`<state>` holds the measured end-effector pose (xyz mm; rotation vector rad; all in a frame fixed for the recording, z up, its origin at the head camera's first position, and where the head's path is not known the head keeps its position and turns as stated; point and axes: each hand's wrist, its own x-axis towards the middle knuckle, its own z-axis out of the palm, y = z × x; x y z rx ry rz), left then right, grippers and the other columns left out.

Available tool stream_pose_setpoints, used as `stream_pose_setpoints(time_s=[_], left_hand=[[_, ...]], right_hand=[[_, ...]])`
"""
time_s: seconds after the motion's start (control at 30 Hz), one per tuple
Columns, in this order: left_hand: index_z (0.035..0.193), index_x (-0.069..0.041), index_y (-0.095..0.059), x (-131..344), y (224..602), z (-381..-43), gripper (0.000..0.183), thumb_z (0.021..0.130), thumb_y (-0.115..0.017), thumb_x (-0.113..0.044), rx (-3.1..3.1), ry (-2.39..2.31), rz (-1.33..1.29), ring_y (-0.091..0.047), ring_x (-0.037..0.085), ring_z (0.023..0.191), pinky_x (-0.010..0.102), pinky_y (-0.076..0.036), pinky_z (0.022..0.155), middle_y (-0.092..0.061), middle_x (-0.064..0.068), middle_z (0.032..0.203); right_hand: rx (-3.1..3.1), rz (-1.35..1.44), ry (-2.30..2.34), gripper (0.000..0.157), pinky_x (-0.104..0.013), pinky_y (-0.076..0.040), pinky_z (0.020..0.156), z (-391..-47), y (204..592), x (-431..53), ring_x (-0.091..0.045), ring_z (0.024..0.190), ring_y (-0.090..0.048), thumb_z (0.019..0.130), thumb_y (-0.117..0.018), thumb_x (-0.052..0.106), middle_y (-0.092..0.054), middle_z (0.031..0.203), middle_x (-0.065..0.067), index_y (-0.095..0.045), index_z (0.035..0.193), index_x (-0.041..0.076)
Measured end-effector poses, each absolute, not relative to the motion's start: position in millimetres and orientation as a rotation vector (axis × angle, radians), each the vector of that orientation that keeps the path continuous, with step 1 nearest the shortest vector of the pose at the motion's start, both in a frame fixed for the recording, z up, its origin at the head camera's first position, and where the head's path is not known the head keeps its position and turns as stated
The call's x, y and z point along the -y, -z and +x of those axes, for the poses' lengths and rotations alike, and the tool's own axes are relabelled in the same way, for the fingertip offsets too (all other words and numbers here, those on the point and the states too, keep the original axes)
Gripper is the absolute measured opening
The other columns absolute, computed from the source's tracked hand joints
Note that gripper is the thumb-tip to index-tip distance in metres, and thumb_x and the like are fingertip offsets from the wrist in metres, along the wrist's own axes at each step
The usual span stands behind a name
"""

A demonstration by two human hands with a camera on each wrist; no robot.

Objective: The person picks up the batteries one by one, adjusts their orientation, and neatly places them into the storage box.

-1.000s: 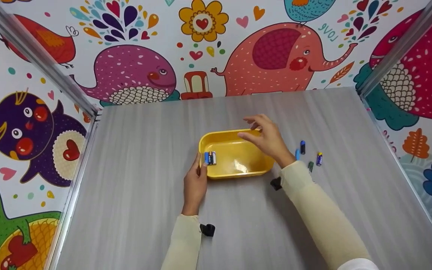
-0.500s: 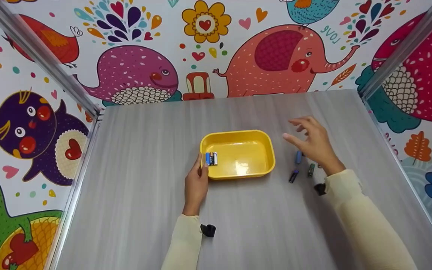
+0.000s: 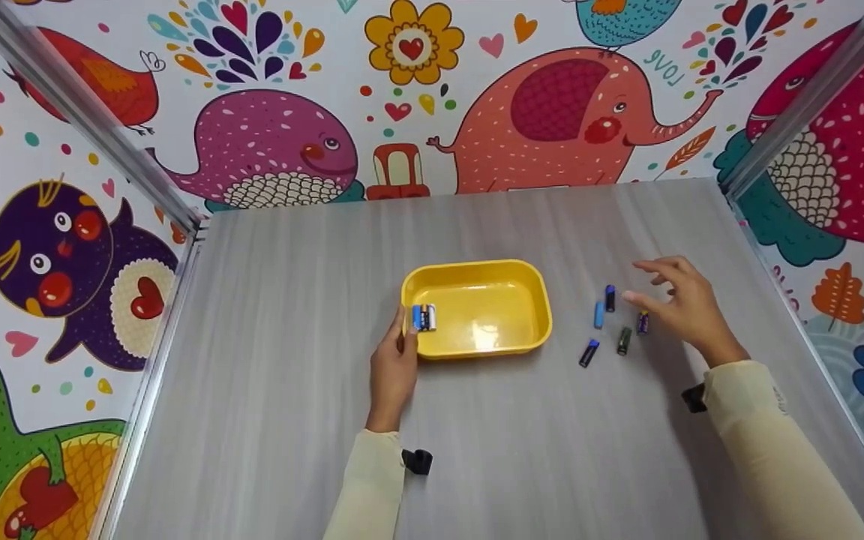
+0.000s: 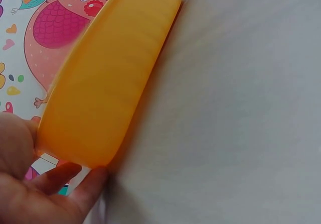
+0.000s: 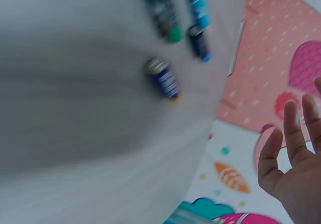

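My left hand [image 3: 393, 373] grips the left end of a yellow plastic tray [image 3: 481, 351]. The thumb lies over the rim, and in the left wrist view the fingers rest against the tray's outer wall [image 4: 100, 98]. Inside at that end, a few batteries [image 3: 424, 318] lie side by side. My right hand [image 3: 691, 311] hovers with nothing in it, fingers loosely bent and apart, to the right of several loose batteries. Among these are a light blue battery [image 3: 598, 315], a green one [image 3: 624, 341], a black-and-blue one [image 3: 589, 353] and a purple one with an orange end [image 5: 165, 81].
The grey wood-grain table [image 3: 274, 315] meets printed cartoon walls at its back and sides. Metal posts [image 3: 79, 112] stand at the corners. A black wrist mount [image 3: 418, 461] sits at the left sleeve.
My right hand has moved from over the tray to the right, past the loose batteries. One more loose battery now shows nearest the front. The left hand keeps its grip on the tray.
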<state>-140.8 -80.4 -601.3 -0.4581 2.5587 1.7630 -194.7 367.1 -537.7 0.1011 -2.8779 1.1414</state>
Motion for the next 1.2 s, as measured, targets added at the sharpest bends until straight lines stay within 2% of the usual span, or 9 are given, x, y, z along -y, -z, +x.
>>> stream_pose_setpoints(time_s=[0.13, 0.27, 0.37, 0.57, 0.7, 1.03, 1.2], left_hand=[[0.158, -0.030, -0.038, 81, 602, -141, 0.055, 0.106, -0.055, -0.033, -2.551, -1.770, -0.458, -0.044, 0.016, 0.145, 0.042, -0.044, 0.115, -0.042, -0.007, 0.161], [0.158, -0.030, -0.038, 80, 601, -141, 0.055, 0.106, -0.055, -0.034, -2.562, -1.765, -0.454, -0.042, 0.016, 0.147, 0.042, -0.043, 0.116, -0.042, -0.008, 0.160], [0.158, -0.029, -0.039, 80, 601, -141, 0.055, 0.106, -0.055, -0.034, -2.574, -1.759, -0.449, -0.046, 0.016, 0.144, 0.041, -0.045, 0.115, -0.044, -0.007, 0.160], [0.158, -0.025, -0.039, 81, 600, -140, 0.055, 0.107, -0.055, -0.031, -2.593, -1.771, -0.414, -0.045, 0.019, 0.146, 0.042, -0.044, 0.116, -0.043, -0.004, 0.160], [0.159, -0.027, -0.039, 81, 600, -139, 0.054, 0.107, -0.054, -0.033, -2.575, -1.766, -0.423, -0.041, 0.018, 0.148, 0.041, -0.041, 0.117, -0.042, -0.007, 0.161], [0.158, -0.029, -0.038, 81, 601, -140, 0.054, 0.107, -0.054, -0.034, -2.560, -1.761, -0.445, -0.041, 0.016, 0.148, 0.040, -0.042, 0.117, -0.042, -0.009, 0.160], [0.158, -0.028, -0.039, 81, 601, -140, 0.054, 0.107, -0.054, -0.033, -2.560, -1.777, -0.444, -0.042, 0.016, 0.147, 0.039, -0.042, 0.116, -0.042, -0.009, 0.160]], right_hand=[[2.923, 0.063, -1.165, 0.065, -0.064, -0.048, 0.098, -191, 546, -382, -0.039, 0.119, -0.052, 0.087, -0.078, 0.050, -0.051, 0.136, -0.016, -0.059, 0.143, 0.022], [2.950, 0.038, -1.161, 0.067, -0.062, -0.049, 0.098, -188, 557, -394, -0.038, 0.119, -0.052, 0.088, -0.078, 0.048, -0.051, 0.138, -0.017, -0.057, 0.145, 0.022], [2.976, 0.036, -1.147, 0.069, -0.058, -0.050, 0.096, -186, 565, -401, -0.037, 0.119, -0.053, 0.088, -0.078, 0.049, -0.052, 0.139, -0.018, -0.056, 0.146, 0.020], [3.038, -0.051, -1.220, 0.075, -0.064, -0.048, 0.101, -182, 579, -410, -0.040, 0.125, -0.049, 0.086, -0.078, 0.053, -0.049, 0.143, -0.019, -0.053, 0.148, 0.018], [3.081, -0.093, -1.261, 0.077, -0.067, -0.044, 0.106, -181, 586, -414, -0.039, 0.127, -0.046, 0.085, -0.078, 0.055, -0.048, 0.144, -0.018, -0.053, 0.149, 0.019], [3.176, -0.026, -1.250, 0.077, -0.069, -0.040, 0.109, -182, 594, -421, -0.039, 0.125, -0.048, 0.082, -0.081, 0.054, -0.049, 0.140, -0.018, -0.056, 0.146, 0.018], [3.200, 0.031, -1.198, 0.078, -0.067, -0.042, 0.108, -185, 596, -422, -0.040, 0.123, -0.050, 0.081, -0.082, 0.054, -0.051, 0.141, -0.021, -0.058, 0.144, 0.015]])
